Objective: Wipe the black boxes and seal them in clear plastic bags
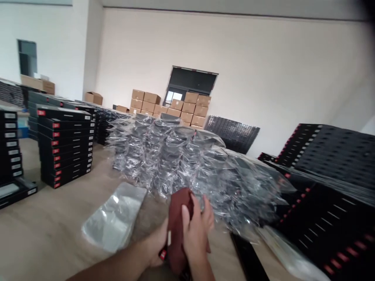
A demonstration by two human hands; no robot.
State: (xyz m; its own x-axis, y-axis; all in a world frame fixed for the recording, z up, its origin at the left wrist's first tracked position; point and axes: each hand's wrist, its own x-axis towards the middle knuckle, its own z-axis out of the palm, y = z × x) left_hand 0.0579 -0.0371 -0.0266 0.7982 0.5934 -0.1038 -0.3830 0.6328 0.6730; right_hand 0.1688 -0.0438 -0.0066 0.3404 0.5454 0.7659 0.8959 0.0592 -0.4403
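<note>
A maroon, soft pouch-like item (176, 230) stands upright between my two hands, low in the middle of the head view. It carries a small pale label, and a red-and-black tag (163, 254) shows at its lower left. My left hand (158, 244) grips the left side, its fingers mostly hidden behind the item. On the other side my right hand (197, 230) is closed over the right edge, thumb against the front and fingers curled near the top. A stack of clear plastic bags (115, 216) lies flat on the table to the left of my hands.
Piles of plastic-wrapped grey packages (175, 156) fill the table ahead. Stacked black boxes (70, 152) with red marks stand on the left, more black boxes (316, 218) on the right. A dark flat object (249, 255) lies right of my hands. Cardboard cartons (190, 107) rise behind.
</note>
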